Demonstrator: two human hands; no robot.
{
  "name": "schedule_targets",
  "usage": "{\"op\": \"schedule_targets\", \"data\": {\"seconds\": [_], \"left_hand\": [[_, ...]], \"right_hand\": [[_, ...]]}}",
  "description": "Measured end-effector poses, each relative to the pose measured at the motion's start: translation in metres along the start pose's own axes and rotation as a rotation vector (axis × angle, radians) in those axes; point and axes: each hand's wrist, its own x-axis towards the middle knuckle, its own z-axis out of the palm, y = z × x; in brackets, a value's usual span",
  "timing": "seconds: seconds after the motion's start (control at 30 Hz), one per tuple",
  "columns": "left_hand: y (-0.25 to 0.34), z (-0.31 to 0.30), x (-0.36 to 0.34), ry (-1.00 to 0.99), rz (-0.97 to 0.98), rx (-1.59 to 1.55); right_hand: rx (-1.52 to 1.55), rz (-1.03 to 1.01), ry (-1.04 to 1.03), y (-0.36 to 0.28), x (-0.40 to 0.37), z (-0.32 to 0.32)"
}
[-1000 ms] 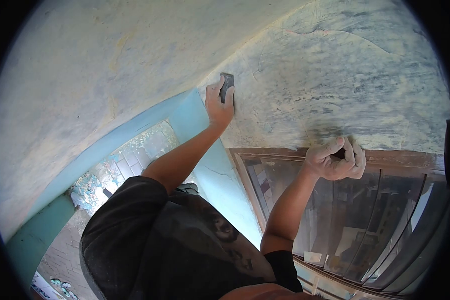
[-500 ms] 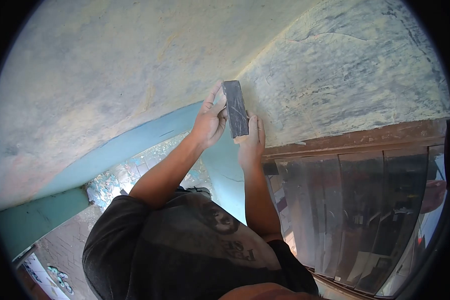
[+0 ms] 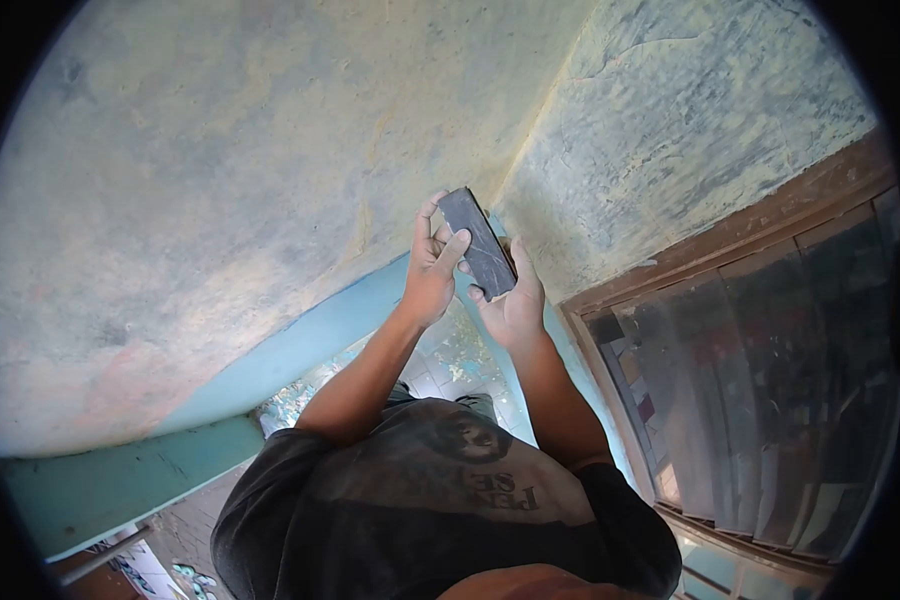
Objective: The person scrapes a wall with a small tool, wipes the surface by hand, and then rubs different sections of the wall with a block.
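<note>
A dark grey sanding block [image 3: 478,243], scratched on the face turned up to me, is held between both hands in front of the wall corner. My left hand [image 3: 433,275] grips its left side, with the thumb lying across the dark face and the fingers behind the far end. Around the near right end, my right hand [image 3: 515,305] is closed, its palm under the block. Pale dust coats the fingers of both hands. The block's underside is hidden.
A patchy, pale plastered wall [image 3: 220,190] fills the left, meeting a second rough wall [image 3: 670,130] at a corner. On the right is a brown-framed window [image 3: 750,360]. Below are a teal ledge [image 3: 120,485] and a floor with paint flakes [image 3: 455,350].
The sanding block has tilted, its near end swinging right. My left thumb has moved onto its dark face, and my right hand now wraps the near end. The view has turned.
</note>
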Motion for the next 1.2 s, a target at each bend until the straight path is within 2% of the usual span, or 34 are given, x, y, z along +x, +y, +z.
{"op": "schedule_targets", "data": {"seconds": [0.07, 0.1, 0.17, 0.23, 0.27, 0.3, 0.33, 0.37, 0.4, 0.43, 0.47, 0.5, 0.53, 0.57, 0.6, 0.7, 0.73, 0.8, 0.83, 0.9, 0.97, 1.03, 1.1, 1.13, 1.2], "left_hand": [[0.013, -0.021, 0.007, -0.09, -0.061, -0.008], [0.018, -0.033, 0.01, -0.173, -0.107, 0.025], [0.025, -0.054, 0.009, -0.274, -0.167, 0.049], [0.036, -0.069, 0.014, -0.393, -0.265, 0.031], [0.038, -0.074, 0.017, -0.412, -0.266, 0.03], [0.037, -0.077, 0.02, -0.398, -0.116, 0.206], [0.038, -0.081, 0.022, -0.38, 0.037, 0.38], [0.05, -0.084, 0.017, -0.395, 0.032, 0.378], [0.073, -0.083, 0.008, -0.311, 0.308, 0.751], [0.093, -0.083, 0.003, -0.212, 0.604, 1.114], [0.109, -0.085, 0.001, -0.215, 0.676, 1.135], [0.119, -0.089, -0.003, -0.219, 0.737, 1.156], [0.122, -0.094, -0.003, -0.238, 0.73, 1.154], [0.123, -0.098, -0.002, -0.239, 0.788, 1.21], [0.121, -0.101, -0.001, -0.236, 0.846, 1.264], [0.11, -0.106, 0.007, -0.284, 0.883, 1.356], [0.107, -0.106, 0.01, -0.279, 0.89, 1.354], [0.103, -0.107, 0.011, -0.267, 0.91, 1.351], [0.103, -0.107, 0.014, -0.276, 0.908, 1.355], [0.102, -0.105, 0.015, -0.239, 0.885, 1.431], [0.097, -0.111, 0.016, -0.258, 0.923, 1.524], [0.096, -0.122, 0.021, -0.282, 0.972, 1.63], [0.093, -0.13, 0.022, -0.349, 1.042, 1.635], [0.09, -0.13, 0.024, -0.348, 1.037, 1.628], [0.085, -0.127, 0.029, -0.308, 1.094, 1.674]], "right_hand": [[0.062, 0.205, -0.363, -0.006, -0.006, 0.011], [0.066, 0.174, -0.35, -0.005, -0.005, 0.014], [-0.077, 0.269, -0.407, 0.0, -0.005, 0.019], [-0.127, 0.161, -0.409, 0.01, 0.01, 0.015], [-0.287, 0.143, -0.401, 0.01, 0.017, 0.008], [-0.447, 0.128, -0.388, 0.005, 0.02, 0.012], [-0.445, 0.114, -0.378, -0.003, 0.023, 0.018], [-0.849, -0.157, -0.223, -0.017, 0.02, 0.036], [-1.242, -0.43, -0.044, -0.031, 0.023, 0.046], [-1.592, -0.966, 0.08, -0.049, 0.04, 0.038], [-1.683, -1.245, 0.275, -0.07, 0.052, 0.039], [-1.81, -1.35, 0.491, -0.093, 0.052, 0.052], [-2.002, -1.678, 0.649, -0.121, 0.063, 0.052], [-2.127, -1.847, 0.77, -0.142, 0.073, 0.051], [-2.265, -1.931, 0.963, -0.156, 0.078, 0.054], [-2.328, -2.0, 1.057, -0.172, 0.107, 0.041], [-2.27, -2.026, 1.012, -0.166, 0.114, 0.037], [-2.452, -1.927, 0.782, -0.144, 0.129, -0.006], [-2.527, -1.875, 0.58, -0.12, 0.139, -0.036], [-2.811, -1.444, 0.117, -0.068, 0.153, -0.097], [-2.817, -1.375, 0.061, -0.062, 0.155, -0.101], [-2.696, -1.654, 0.42, -0.102, 0.146, -0.051], [-2.392, -1.947, 0.904, -0.164, 0.12, 0.023], [-2.404, -1.944, 0.899, -0.169, 0.12, 0.028], [-2.153, -1.997, 1.146, -0.174, 0.119, 0.038]]}}
